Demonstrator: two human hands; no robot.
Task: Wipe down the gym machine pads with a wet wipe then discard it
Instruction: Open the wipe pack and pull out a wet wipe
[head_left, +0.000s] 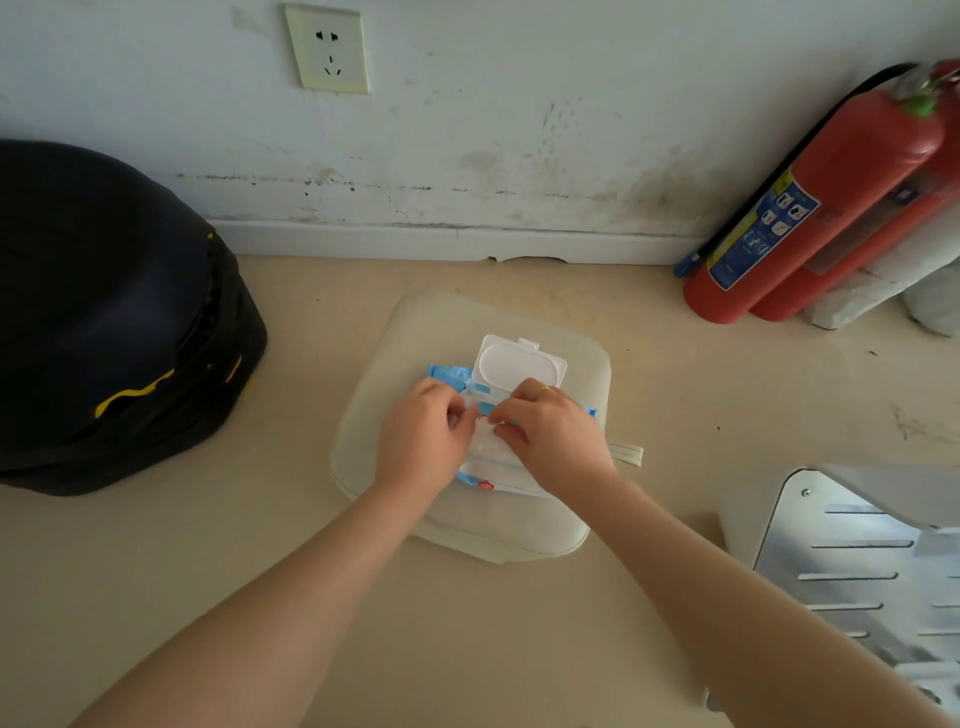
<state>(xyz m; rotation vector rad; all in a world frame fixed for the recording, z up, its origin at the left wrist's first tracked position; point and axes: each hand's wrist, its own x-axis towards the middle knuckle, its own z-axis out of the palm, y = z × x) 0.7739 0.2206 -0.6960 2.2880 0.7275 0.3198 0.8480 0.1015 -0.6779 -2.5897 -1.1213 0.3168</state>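
Observation:
A blue and white wet wipe pack (493, 467) lies on a cream cushion pad (561, 525) on the floor. Its white flip lid (519, 364) stands open toward the wall. My left hand (423, 436) rests on the pack's left side, fingers curled at the opening. My right hand (553, 434), with a ring on one finger, pinches at the same opening from the right. Both hands' fingertips meet over the sticker flap and hide the opening. No loose wipe is visible outside the pack.
A stack of black mats with yellow marks (114, 322) sits at the left. Two red fire extinguishers (831, 208) lean on the wall at right. A white and metal machine part (857, 561) is at lower right. A wall socket (327, 49) is above.

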